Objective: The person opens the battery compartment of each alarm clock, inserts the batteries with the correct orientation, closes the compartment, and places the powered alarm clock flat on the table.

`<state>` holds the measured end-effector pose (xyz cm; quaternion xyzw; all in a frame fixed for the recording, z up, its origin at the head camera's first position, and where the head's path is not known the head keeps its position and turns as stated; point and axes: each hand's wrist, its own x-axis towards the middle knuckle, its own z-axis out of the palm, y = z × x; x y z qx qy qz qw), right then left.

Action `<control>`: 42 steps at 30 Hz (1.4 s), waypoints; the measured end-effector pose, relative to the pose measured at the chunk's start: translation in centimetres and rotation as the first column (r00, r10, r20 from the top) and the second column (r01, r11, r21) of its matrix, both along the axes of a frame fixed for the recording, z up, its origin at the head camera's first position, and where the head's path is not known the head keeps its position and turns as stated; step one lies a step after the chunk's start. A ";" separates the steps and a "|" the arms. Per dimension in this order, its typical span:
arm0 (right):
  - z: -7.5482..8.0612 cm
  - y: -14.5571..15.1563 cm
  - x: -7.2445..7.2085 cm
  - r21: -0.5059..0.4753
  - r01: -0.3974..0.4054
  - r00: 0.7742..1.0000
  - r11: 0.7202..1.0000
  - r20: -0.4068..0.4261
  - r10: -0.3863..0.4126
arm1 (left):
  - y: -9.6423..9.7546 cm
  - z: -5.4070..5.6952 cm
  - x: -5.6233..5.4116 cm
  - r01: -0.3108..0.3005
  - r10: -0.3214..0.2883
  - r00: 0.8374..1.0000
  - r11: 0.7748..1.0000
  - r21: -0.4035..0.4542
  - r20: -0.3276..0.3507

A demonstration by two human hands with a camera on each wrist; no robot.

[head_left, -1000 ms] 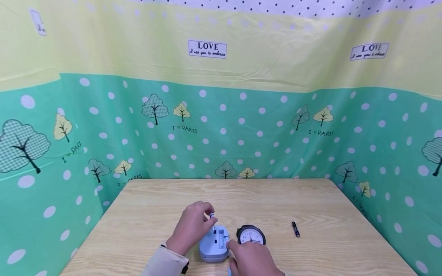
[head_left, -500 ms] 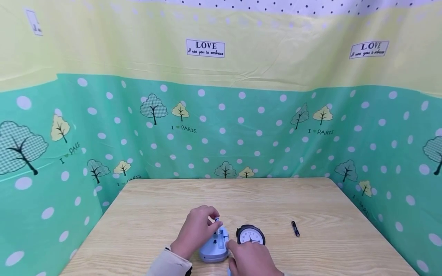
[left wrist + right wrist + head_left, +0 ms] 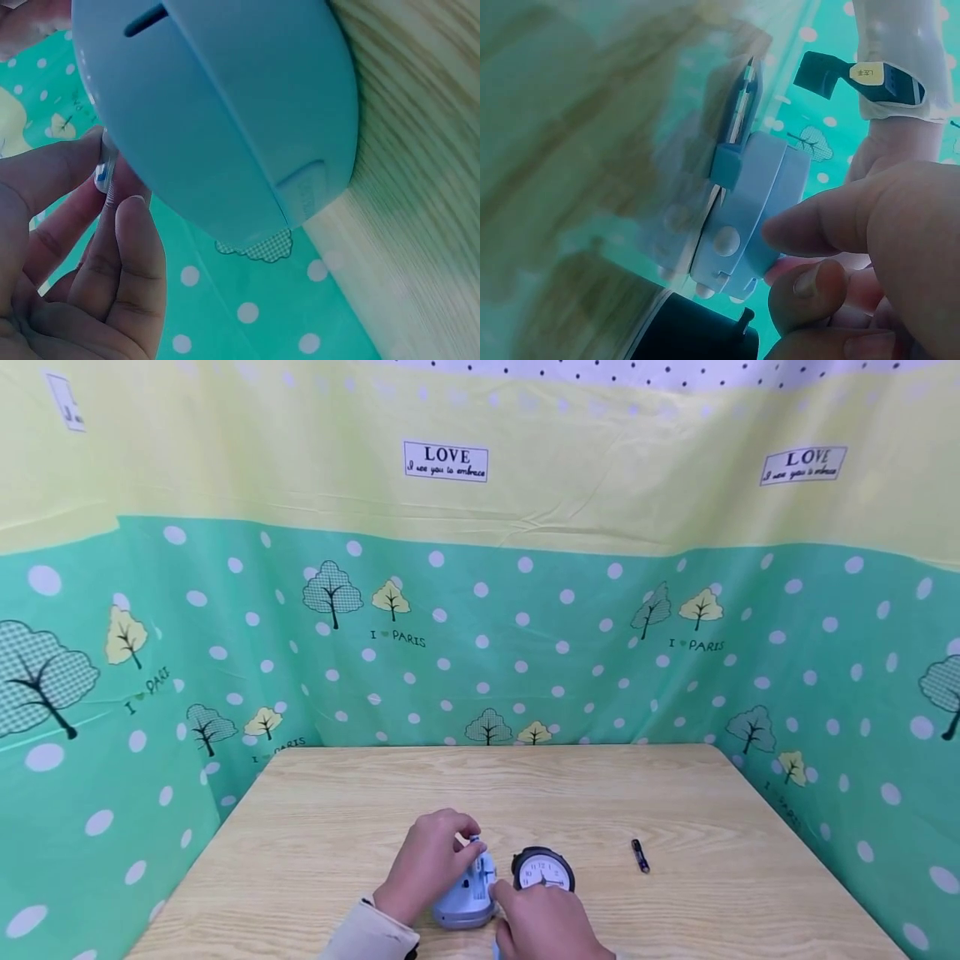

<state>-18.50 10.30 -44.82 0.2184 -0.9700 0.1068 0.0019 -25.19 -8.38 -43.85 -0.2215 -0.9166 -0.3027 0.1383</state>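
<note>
At the centre stands a light blue device (image 3: 763, 172), with a white knob (image 3: 726, 241) toward six o'clock. The right hand (image 3: 859, 262), at four o'clock, touches it with one fingertip. Toward two o'clock, a pale sleeve (image 3: 891, 26) has a dark strap (image 3: 901, 86).

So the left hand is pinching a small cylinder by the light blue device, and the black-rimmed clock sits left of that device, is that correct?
Wrong side: the head view shows the black-rimmed clock right of the light blue device. The left hand does pinch a small cylinder there.
</note>
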 end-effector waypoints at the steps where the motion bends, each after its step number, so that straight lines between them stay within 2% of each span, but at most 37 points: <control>1: 0.0 0.0 0.0 0.000 0.000 1.000 1.000 0.001 0.000 | 0.0 0.0 0.1 0.001 -0.001 1.000 1.000 -0.004 -0.009; 12: -0.1 -0.1 -0.1 -0.004 0.003 1.000 1.000 0.016 -0.003 | 0.2 -0.3 0.4 0.005 -0.007 0.997 0.999 -0.036 -0.080; 15: -0.1 -0.1 0.0 -0.009 0.004 1.000 1.000 0.015 -0.004 | 0.3 -0.3 0.4 0.020 -0.023 0.996 0.999 -0.038 -0.087; 22: 0.0 0.1 0.2 -0.004 0.001 1.000 1.000 -0.006 -0.001 | 0.7 -0.4 0.5 0.037 -0.040 0.998 0.998 -0.057 -0.052; 28: 0.1 0.1 0.2 -0.010 0.003 1.000 1.000 -0.001 -0.003 | 0.9 -0.7 0.5 0.040 -0.047 0.996 0.996 -0.085 -0.082; 42: -0.1 0.2 0.2 -0.005 -0.003 1.000 1.000 -0.029 0.003 | 0.7 -1.1 0.4 -0.023 0.003 0.991 0.988 -0.154 -0.133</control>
